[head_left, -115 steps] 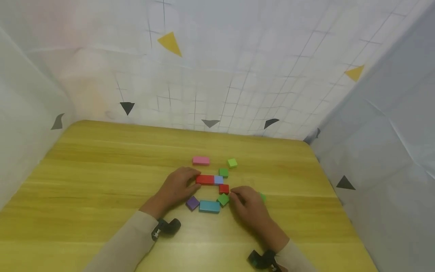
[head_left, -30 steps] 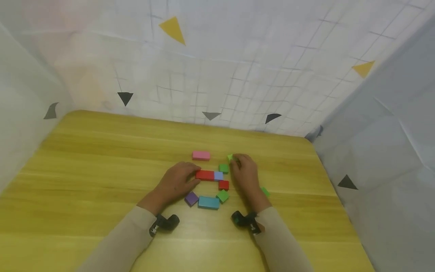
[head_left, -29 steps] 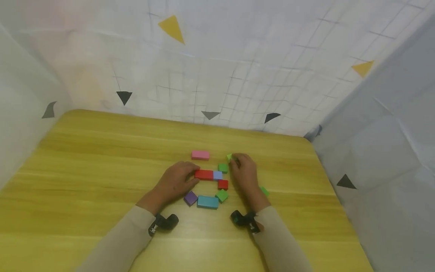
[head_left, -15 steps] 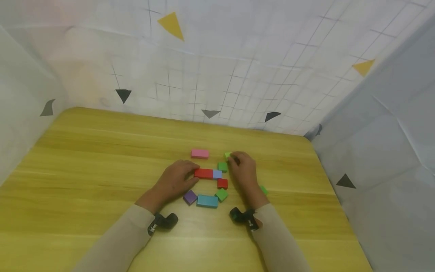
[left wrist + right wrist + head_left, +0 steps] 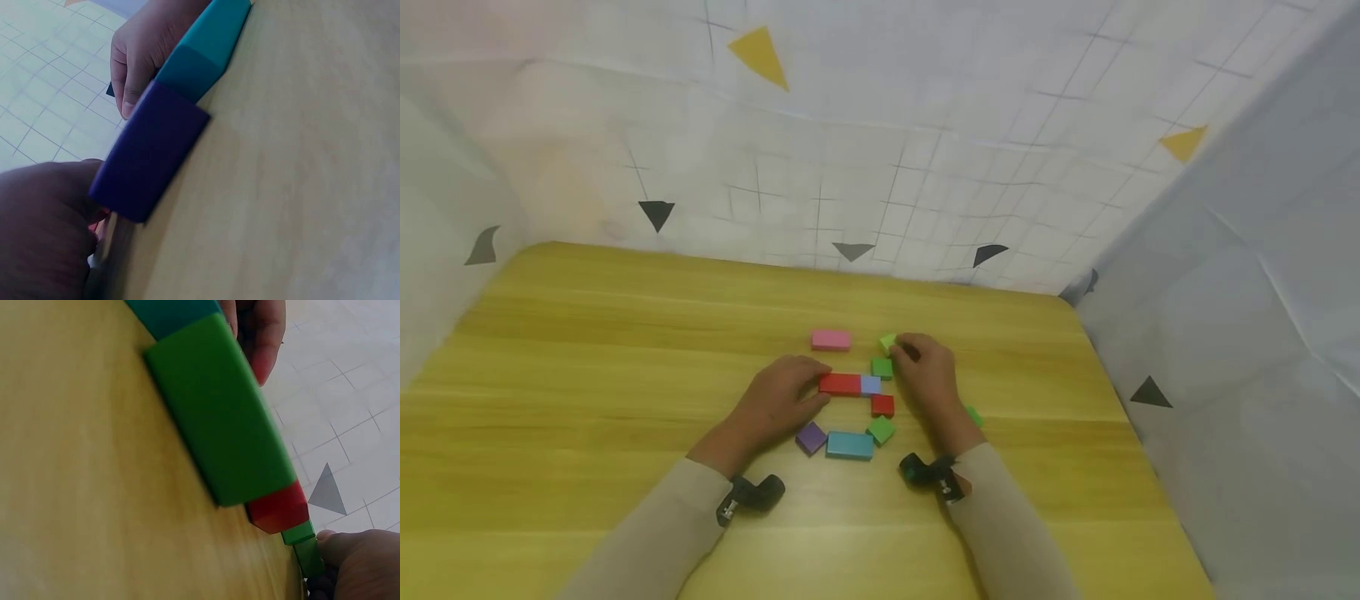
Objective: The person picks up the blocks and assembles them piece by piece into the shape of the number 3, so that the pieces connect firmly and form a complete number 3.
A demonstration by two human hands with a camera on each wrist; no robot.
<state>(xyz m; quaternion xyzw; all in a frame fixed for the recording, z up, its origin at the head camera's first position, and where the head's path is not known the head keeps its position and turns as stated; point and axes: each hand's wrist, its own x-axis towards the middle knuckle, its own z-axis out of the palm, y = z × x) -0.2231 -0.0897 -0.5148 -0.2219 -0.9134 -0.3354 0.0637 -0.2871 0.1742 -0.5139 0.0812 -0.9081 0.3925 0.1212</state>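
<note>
In the head view my left hand point(image 5: 778, 400) holds the left end of a long red block point(image 5: 840, 384), thumb on the near side and fingers on the far side. A small light-blue block point(image 5: 870, 385) adjoins its right end. My right hand point(image 5: 928, 371) pinches a lime-green block point(image 5: 887, 342) at its right side, just beyond a small green block point(image 5: 882, 368). A small red block point(image 5: 882, 406) lies nearer me, then a turned green block point(image 5: 880, 431) at the corner of a blue block point(image 5: 850, 445). A purple block point(image 5: 150, 150) stands close by the left hand in the left wrist view.
A pink block point(image 5: 831, 340) lies beyond the red one. Another green block point(image 5: 973, 416) is partly hidden behind the right wrist. White sheets point(image 5: 880, 167) with triangle marks enclose the back and sides of the wooden table point(image 5: 625, 333).
My right hand has gone from beside the small red block to the lime-green block, then slid it left, behind the small green block. The left hand stays at the long red block.
</note>
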